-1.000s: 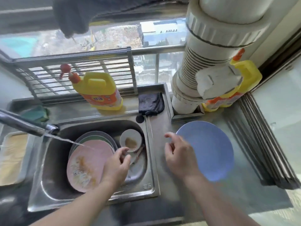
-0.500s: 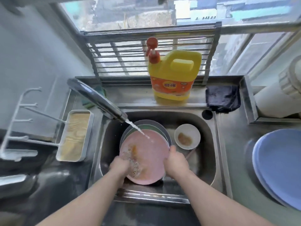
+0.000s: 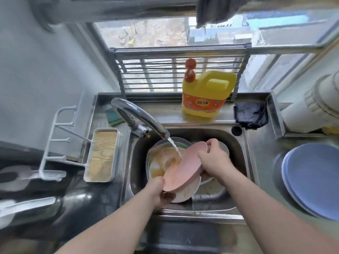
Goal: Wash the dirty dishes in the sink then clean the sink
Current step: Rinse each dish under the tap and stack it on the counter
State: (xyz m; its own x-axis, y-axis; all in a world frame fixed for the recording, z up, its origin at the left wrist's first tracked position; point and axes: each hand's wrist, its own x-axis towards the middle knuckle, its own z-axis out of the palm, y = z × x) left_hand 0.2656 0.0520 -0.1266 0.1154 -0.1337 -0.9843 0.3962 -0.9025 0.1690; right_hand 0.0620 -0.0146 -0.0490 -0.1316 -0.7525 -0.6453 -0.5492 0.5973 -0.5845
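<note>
A pink plate is tilted up on edge over the steel sink, its underside toward me. My left hand grips its lower rim and my right hand grips its upper right rim. Water from the tap runs onto the plate and washes brownish food off to the left. Beneath it lie a cream plate and a grey-green plate. The small bowl is hidden behind my right hand.
A yellow detergent jug stands on the back ledge beside a dark cloth. A green sponge lies behind the tap. Two blue plates are stacked on the right counter. A white tray and rack sit at left.
The pink plate, flat in the sink half a second ago, is now lifted and tilted on edge under the water. My right hand came over from the counter onto the plate's rim.
</note>
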